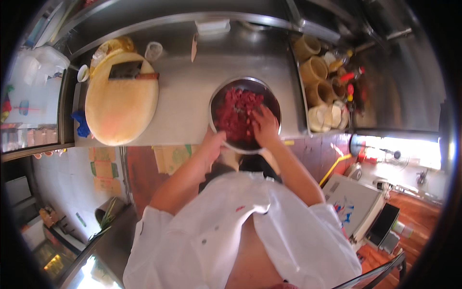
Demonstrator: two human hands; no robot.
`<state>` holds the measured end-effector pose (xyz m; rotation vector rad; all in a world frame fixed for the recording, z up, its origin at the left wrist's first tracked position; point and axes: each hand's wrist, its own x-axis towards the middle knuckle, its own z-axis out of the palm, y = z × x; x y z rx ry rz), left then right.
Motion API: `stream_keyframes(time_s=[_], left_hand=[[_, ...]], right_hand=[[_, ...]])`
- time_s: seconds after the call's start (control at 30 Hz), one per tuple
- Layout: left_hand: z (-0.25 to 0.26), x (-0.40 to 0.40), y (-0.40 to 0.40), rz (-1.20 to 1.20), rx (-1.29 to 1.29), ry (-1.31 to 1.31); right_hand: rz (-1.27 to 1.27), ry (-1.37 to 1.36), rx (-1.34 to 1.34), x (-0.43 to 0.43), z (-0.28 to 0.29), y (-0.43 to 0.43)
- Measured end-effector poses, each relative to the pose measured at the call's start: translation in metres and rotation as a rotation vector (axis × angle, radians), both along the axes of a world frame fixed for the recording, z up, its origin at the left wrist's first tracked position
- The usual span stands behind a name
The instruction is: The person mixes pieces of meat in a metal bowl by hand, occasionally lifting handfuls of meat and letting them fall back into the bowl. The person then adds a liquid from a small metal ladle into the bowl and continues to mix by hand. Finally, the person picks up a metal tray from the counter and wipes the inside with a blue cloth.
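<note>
A round metal bowl [216, 90] stands near the front edge of the steel counter. Inside it lie many small pieces of dark red raw meat [236, 112]. My left hand [213, 142] grips the bowl's rim at the lower left, thumb over the edge. Over the right side of the bowl reaches my right hand [266, 126], its fingers spread and touching the meat. The fingertips are blurred and partly hidden among the pieces.
On the steel counter [180, 108], a thick round chopping board [122, 108] at left carries a cleaver [126, 70]. A knife [194, 48] lies at the back, near a white tray [213, 27]. Several brown containers [314, 68] and bottles [352, 74] crowd a right-hand tray. A blue cloth [81, 123] lies left.
</note>
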<state>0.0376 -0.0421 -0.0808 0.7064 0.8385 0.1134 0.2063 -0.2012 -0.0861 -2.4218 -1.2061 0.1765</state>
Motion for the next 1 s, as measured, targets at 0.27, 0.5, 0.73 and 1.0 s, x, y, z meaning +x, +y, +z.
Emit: stream_keyframes(time_s=[0.27,0.5,0.73,1.0], left_hand=[[-0.032,-0.019,0.075,-0.117,0.242,0.156],[-0.044,-0.042,0.018,-0.095,-0.008,0.061],[-0.078,-0.039,-0.035,0.005,-0.093,0.041],[-0.024,-0.028,-0.014,0.176,-0.071,0.042]], right_hand=[[0.254,0.36,0.046,0.01,0.035,0.006],[0.858,0.169,-0.072,0.009,0.012,0.05],[1.507,-0.249,-0.328,0.006,-0.036,0.146],[0.166,0.361,-0.435,0.001,-0.034,0.072]])
